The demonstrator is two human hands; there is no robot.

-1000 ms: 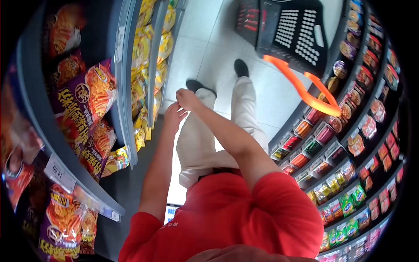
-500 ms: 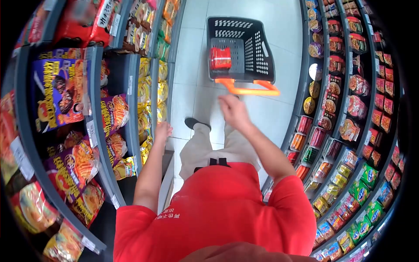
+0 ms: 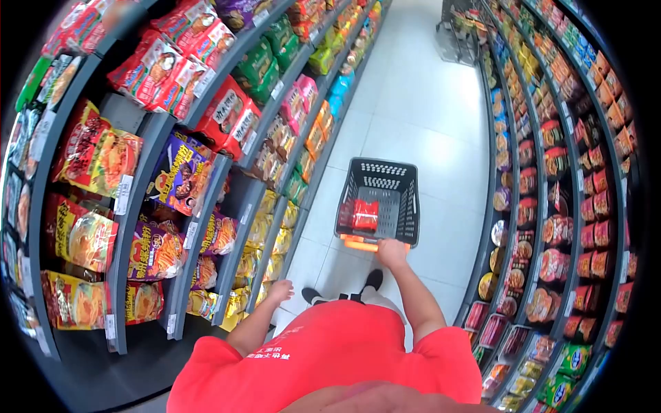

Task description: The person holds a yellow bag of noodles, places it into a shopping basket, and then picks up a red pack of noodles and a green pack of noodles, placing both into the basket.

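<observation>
A dark grey plastic shopping basket (image 3: 379,199) with perforated, dotted walls stands just ahead of the right hand (image 3: 391,252), which rests on its bright orange handle (image 3: 372,243). Inside lies a red packet (image 3: 365,214). Left of the left hand (image 3: 281,290), the grey metal shelves (image 3: 131,227) carry yellow bags (image 3: 265,241), purple bags with orange print (image 3: 180,175) and red packs with white labels (image 3: 231,117). The floor of pale white tiles (image 3: 420,117) stretches beyond the basket. The short-sleeved shirt (image 3: 330,365) is red with small white lettering.

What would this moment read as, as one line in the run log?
right hand: on orange basket handle | left hand: free, empty | basket: holds red packet | aisle floor
</observation>
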